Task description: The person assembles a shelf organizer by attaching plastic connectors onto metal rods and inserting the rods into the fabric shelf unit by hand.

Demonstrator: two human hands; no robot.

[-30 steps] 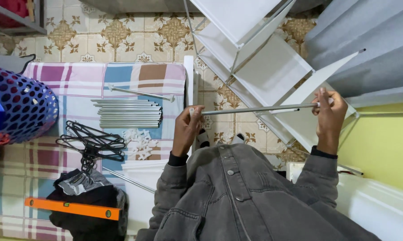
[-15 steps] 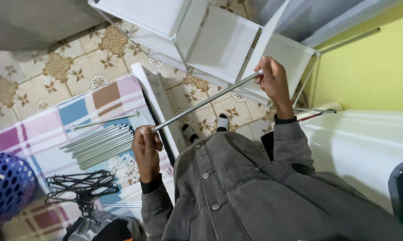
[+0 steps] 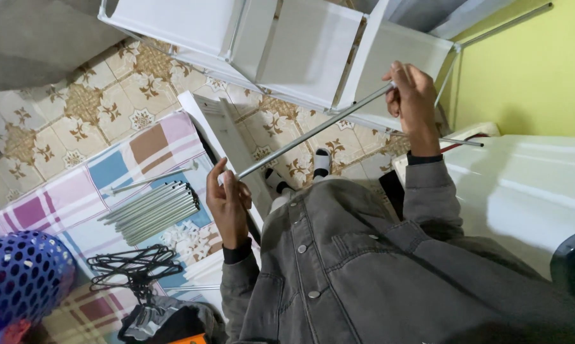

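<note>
Assembly partly done, by appearance: white fabric shelf unit point(image 3: 300, 54) already framed. Metal rod point(image 3: 316, 132) not yet fitted, held over tiled floor, left hand point(image 3: 229, 200) and right hand point(image 3: 413, 102) each clasping an end. Bundle of spare rods point(image 3: 153, 205) unused (on checked blanket point(image 3: 77, 191)).

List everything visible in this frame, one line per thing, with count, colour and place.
metal rod: one, silver, held slanting between both hands
bundle of rods: several, silver, on the blanket, one more lying apart above them
checked blanket: one, pink, blue, brown and white, on the floor at left
fabric shelf frame: one, white, top centre
clothes hangers: a pile, black, lower left on the blanket
perforated basket: one, blue, bottom left
tiled floor: cream with brown pattern
wall: yellow-green, right
left hand: grips the rod's lower end
right hand: grips the rod's upper end
</note>
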